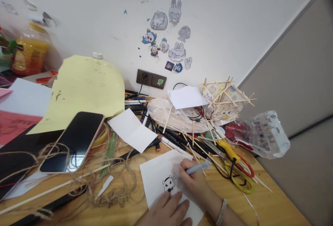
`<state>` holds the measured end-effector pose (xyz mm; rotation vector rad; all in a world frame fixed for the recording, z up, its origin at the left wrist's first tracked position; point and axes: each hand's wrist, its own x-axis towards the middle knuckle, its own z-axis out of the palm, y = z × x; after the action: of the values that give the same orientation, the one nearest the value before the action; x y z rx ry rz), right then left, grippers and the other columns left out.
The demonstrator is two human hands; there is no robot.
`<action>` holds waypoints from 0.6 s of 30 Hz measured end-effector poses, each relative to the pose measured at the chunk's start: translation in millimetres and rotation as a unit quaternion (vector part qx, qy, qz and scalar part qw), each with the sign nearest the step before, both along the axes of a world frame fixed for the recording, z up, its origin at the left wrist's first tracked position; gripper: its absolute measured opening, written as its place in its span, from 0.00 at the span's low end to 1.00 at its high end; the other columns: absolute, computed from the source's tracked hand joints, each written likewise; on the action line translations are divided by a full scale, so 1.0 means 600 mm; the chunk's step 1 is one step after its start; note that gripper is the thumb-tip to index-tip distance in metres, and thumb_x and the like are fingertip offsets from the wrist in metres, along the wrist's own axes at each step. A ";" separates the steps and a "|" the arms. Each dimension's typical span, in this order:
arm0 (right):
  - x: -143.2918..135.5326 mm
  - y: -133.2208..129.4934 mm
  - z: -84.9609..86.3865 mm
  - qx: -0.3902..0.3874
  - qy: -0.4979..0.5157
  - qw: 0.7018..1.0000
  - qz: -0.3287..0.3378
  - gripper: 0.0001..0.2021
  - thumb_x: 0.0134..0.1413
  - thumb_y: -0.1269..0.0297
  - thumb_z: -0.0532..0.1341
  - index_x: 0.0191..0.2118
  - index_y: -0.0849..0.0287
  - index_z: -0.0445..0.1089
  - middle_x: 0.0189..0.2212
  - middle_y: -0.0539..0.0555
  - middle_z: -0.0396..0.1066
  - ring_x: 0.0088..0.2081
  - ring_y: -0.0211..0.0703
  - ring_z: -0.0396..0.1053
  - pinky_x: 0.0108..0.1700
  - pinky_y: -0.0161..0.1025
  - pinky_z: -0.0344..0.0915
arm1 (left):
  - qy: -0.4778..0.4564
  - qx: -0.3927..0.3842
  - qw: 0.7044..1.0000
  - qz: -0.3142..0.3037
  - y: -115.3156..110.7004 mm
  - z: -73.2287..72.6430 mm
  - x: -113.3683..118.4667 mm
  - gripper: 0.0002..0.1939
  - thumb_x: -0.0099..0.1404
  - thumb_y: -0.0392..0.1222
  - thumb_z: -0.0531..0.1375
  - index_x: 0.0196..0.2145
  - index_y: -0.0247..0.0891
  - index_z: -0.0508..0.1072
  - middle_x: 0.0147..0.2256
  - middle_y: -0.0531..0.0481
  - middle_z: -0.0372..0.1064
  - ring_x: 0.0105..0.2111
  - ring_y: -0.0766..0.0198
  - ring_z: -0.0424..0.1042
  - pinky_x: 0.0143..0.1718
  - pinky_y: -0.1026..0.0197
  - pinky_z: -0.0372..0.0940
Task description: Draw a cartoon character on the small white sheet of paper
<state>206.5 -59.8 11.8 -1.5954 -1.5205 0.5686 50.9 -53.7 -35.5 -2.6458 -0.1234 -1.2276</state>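
My right hand (pixel 192 177) is closed round a light grey-blue pen (pixel 199 167), its tip end down beside a small drawing. White paper (pixel 153 170) lies under both hands on the wooden table. On it is a black-outlined cartoon animal head (pixel 168 183), with a small curved mark at its upper right. Just below the drawing, my left hand (pixel 169 210) rests flat on the sheet, fingers a little apart, and covers its lower part. A beaded bracelet (pixel 221 212) circles my right wrist.
Left are a phone (pixel 75 142), tangled twine (pixel 111 194) and yellow paper (pixel 88 87). Behind the sheet lie markers (pixel 174 139), a white paper piece (pixel 135 129) and thin sticks (pixel 194 132). Scissors (pixel 213 146), a yellow-handled tool (pixel 229 150) and a plastic bag (pixel 267 134) are at right.
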 end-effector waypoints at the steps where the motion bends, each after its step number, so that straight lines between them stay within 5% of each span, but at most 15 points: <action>1: 0.000 0.000 0.000 -0.001 0.000 1.000 -0.002 0.15 0.50 0.62 0.53 0.17 0.55 0.48 0.15 0.43 0.49 0.20 0.35 0.49 0.23 0.33 0.48 | -0.001 0.000 1.000 -0.002 0.000 0.001 0.000 0.04 0.69 0.45 0.57 0.36 0.45 0.70 0.41 0.59 0.70 0.41 0.62 0.66 0.42 0.59 0.54; 18: -0.002 0.003 0.001 -0.003 0.017 0.999 -0.034 0.15 0.48 0.61 0.53 0.17 0.55 0.48 0.15 0.43 0.48 0.21 0.35 0.49 0.24 0.34 0.49 | 0.003 0.003 1.000 -0.003 0.000 -0.006 0.000 0.04 0.68 0.45 0.58 0.37 0.45 0.69 0.42 0.58 0.70 0.42 0.61 0.66 0.42 0.59 0.54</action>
<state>205.0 -58.0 12.6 -1.6269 -1.4356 0.5609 50.8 -53.4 -39.0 -2.6462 -0.1098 -1.2190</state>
